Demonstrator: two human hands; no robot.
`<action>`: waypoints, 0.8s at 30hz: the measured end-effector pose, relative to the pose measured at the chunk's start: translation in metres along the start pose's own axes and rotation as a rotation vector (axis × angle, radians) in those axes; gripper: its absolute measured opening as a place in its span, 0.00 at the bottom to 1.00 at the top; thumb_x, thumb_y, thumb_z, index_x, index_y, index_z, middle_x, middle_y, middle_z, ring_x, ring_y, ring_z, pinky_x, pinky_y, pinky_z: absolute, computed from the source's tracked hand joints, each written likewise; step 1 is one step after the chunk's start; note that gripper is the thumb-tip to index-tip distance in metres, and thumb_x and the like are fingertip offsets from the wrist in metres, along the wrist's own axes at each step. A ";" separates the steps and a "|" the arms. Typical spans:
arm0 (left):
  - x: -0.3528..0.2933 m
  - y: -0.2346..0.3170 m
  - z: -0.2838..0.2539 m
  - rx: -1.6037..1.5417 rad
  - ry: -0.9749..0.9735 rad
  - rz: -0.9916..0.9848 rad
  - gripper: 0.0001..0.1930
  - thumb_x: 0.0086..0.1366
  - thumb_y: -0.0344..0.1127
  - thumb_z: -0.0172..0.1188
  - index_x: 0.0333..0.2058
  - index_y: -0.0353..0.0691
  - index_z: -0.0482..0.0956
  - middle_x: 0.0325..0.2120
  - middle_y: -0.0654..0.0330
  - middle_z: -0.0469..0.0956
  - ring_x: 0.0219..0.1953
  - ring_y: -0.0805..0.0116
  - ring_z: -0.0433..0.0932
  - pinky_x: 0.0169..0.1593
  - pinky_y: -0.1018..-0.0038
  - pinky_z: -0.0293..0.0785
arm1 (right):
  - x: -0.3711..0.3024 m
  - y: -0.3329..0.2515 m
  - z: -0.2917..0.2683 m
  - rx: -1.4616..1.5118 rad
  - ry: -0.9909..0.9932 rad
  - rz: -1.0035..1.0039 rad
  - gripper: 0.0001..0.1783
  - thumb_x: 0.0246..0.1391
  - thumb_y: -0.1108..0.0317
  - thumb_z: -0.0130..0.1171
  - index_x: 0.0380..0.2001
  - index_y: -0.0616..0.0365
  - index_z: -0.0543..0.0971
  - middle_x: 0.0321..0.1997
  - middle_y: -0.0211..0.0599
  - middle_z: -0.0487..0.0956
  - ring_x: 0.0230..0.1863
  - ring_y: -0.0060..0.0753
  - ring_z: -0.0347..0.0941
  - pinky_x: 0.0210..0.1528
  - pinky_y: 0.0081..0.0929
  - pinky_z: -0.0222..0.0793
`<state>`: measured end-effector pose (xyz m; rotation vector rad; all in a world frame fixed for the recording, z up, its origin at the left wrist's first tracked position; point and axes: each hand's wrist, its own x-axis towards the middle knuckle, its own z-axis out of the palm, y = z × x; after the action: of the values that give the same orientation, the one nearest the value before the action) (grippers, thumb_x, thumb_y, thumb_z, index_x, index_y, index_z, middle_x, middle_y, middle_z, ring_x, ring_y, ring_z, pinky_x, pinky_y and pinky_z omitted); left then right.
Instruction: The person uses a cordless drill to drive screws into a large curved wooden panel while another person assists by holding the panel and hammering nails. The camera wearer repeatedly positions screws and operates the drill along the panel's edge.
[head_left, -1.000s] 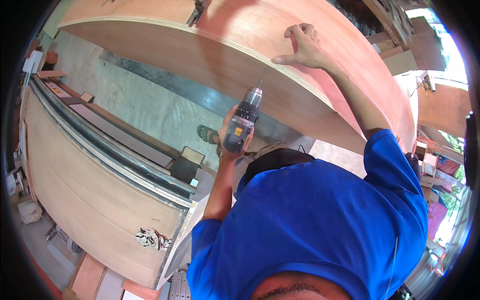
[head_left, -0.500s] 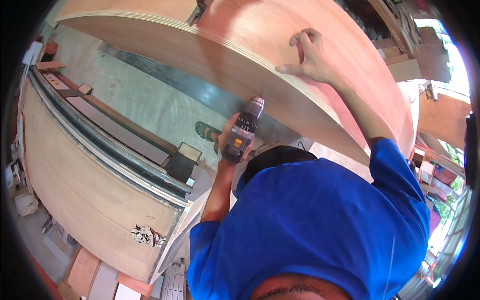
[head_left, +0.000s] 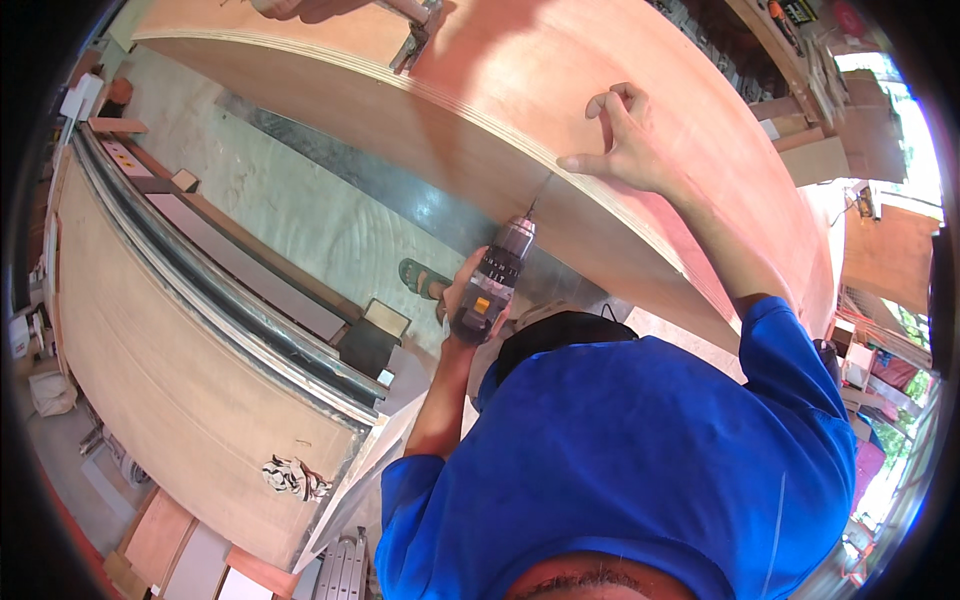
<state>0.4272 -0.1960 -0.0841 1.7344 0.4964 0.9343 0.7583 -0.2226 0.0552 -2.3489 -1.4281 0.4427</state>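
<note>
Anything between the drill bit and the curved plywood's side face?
Nothing visible. The left hand holds the drill, its bit pointing toward the plywood's side face; contact unclear. The right hand is beyond, at the upper edge.

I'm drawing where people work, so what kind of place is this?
Probably a woodworking shop: there's a black-and-silver power drill, a large pinkish plywood panel with a layered edge, and flat pinkish-brown wooden boards at the lower left.

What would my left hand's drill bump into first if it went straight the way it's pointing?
Probably the side of the wooden panel: the drill in your left hand points there, near your right hand. The gap is hard to judge.
</note>
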 end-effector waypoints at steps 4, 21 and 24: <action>0.012 0.007 0.001 -0.019 0.025 0.096 0.37 0.57 0.36 0.69 0.63 0.28 0.64 0.41 0.52 0.81 0.37 0.64 0.82 0.44 0.70 0.79 | -0.001 -0.002 -0.001 -0.037 0.029 -0.008 0.47 0.37 0.34 0.75 0.52 0.54 0.70 0.62 0.57 0.56 0.66 0.63 0.49 0.68 0.59 0.50; 0.014 0.015 0.001 0.051 0.056 0.139 0.36 0.54 0.27 0.70 0.61 0.26 0.66 0.46 0.47 0.81 0.44 0.58 0.83 0.49 0.67 0.80 | -0.009 -0.008 -0.001 -0.015 0.103 -0.048 0.47 0.37 0.35 0.75 0.51 0.56 0.69 0.64 0.57 0.56 0.69 0.63 0.47 0.70 0.59 0.48; 0.015 0.016 -0.002 0.034 0.046 0.135 0.36 0.53 0.27 0.70 0.61 0.27 0.66 0.46 0.47 0.81 0.43 0.58 0.84 0.49 0.68 0.80 | -0.009 -0.009 -0.002 -0.024 0.110 -0.062 0.45 0.39 0.36 0.75 0.51 0.54 0.70 0.65 0.57 0.55 0.69 0.63 0.47 0.70 0.58 0.47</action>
<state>0.4334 -0.1898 -0.0637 1.7977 0.4307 1.0690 0.7476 -0.2266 0.0616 -2.3019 -1.4580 0.2769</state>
